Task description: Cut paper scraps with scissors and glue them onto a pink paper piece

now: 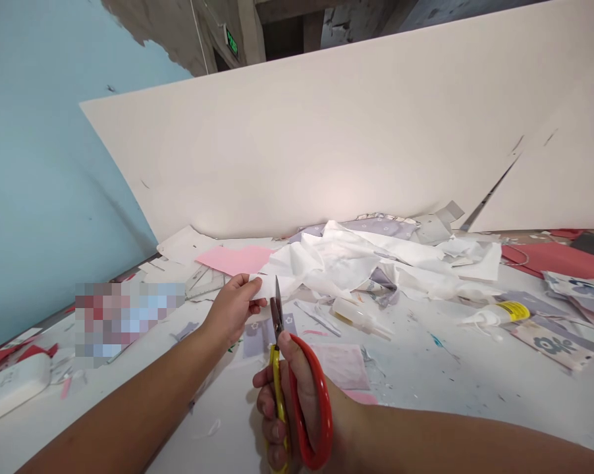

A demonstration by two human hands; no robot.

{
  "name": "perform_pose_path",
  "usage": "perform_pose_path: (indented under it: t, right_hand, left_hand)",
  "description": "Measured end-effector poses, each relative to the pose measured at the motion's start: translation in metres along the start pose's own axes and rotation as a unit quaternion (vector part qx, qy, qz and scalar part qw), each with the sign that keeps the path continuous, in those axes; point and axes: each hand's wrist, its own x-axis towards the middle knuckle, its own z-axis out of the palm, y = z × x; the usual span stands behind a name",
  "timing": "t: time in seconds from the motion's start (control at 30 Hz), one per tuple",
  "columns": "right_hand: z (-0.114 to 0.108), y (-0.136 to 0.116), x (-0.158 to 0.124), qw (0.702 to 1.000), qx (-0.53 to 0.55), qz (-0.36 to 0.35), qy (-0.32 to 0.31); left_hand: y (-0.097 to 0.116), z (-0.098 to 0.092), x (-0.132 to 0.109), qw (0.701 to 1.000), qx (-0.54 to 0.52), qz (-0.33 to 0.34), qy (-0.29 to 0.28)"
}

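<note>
White material [267, 286] is pinched by the left hand [235, 304], left of far-pointing scissors [278, 322] gripped in the right hand [301, 374].

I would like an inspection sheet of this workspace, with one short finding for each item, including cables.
Surface: white tabletop, with blue-green marks.
Job's things: scissors with red and yellow handles, blades at a crumpled white sheet; paper or cloth, cannot tell.
Clutter: pink sheet, translucent squeeze bottle, yellow-labelled white bottle, red sheet.
Hands: left hand pinches the white sheet; right hand grips the scissors.
Cables: thin line near the green sign; whether a cable, cannot tell.
Surroundings: pale blue wall at left, white panel behind.
</note>
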Motion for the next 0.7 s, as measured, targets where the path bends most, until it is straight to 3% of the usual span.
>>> perform_pose_path:
  t: [0.33, 0.7]
  right_hand:
    - [0.002, -0.014, -0.009, 1.0, -0.001, -0.009, -0.009]
    - [0.001, -0.019, -0.008, 1.0, -0.015, -0.023, -0.002]
  left_hand:
    - [0.001, -0.001, 0.0, 1.0, 0.023, -0.006, -0.012]
    - [-0.004, -0.009, 0.006, 0.997, 0.07, 0.034, -0.005]
